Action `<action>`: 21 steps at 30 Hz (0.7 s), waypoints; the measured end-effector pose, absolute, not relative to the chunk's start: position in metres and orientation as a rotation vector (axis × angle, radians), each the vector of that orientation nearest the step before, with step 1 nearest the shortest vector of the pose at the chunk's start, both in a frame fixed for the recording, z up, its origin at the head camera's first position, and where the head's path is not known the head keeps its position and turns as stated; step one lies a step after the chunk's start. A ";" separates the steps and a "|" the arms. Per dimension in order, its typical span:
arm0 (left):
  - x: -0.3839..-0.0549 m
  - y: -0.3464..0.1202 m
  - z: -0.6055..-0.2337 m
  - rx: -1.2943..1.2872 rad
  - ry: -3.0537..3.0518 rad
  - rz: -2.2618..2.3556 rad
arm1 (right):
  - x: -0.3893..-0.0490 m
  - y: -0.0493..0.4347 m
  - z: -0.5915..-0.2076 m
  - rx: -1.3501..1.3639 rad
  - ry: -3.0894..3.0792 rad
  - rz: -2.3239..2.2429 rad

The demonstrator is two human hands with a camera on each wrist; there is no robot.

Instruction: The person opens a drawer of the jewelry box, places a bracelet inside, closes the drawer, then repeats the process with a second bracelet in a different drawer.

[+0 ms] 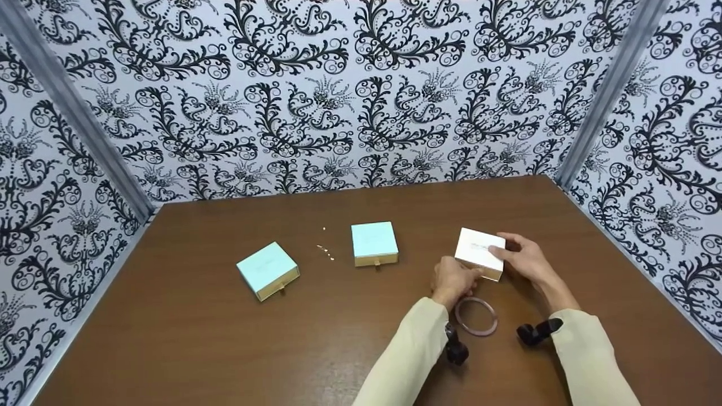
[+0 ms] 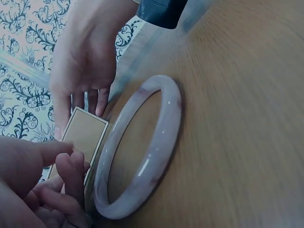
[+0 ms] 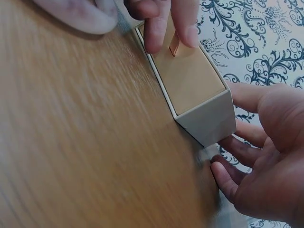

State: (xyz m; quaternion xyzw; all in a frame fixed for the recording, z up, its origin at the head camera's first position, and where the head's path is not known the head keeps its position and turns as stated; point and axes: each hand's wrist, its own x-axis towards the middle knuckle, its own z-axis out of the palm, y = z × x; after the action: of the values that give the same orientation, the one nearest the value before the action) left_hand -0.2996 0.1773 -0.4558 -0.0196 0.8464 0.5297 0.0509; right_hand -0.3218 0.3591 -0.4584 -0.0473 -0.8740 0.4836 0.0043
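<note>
A small white drawer-style box (image 1: 471,242) with a gold-coloured front (image 3: 190,78) sits on the right part of the table. My right hand (image 1: 527,262) grips its right side, the thumb laid over the lid. At the drawer front, the thumb and a finger of my left hand (image 1: 451,279) pinch around a small pull tab (image 3: 174,46). The drawer front is level with the sleeve's edge. Just in front of the box, a pale pinkish bangle with a marbled look (image 2: 164,128) lies flat on the wood, below my left hand.
Two turquoise drawer boxes stand to the left, one near the middle (image 1: 375,239) and one farther left, turned at an angle (image 1: 268,268). Tiny white bits (image 1: 326,251) are scattered between them. Patterned panels (image 1: 361,101) wall in the brown table (image 1: 254,349) at the back and sides.
</note>
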 end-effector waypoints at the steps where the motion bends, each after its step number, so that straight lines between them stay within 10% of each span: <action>1: -0.299 0.178 -0.455 -0.054 2.579 1.607 | -0.322 0.359 -0.458 -0.151 -2.740 1.508; 21: -0.295 0.174 -0.452 -0.010 2.662 1.492 | -0.321 0.360 -0.459 -0.120 -2.750 1.458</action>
State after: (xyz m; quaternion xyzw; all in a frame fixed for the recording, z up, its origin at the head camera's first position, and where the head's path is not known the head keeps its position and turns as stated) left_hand -0.2947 0.1742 -0.4517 -0.0031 0.8715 0.4884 0.0450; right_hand -0.3208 0.3597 -0.4594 -0.0385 -0.8828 0.4681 0.0134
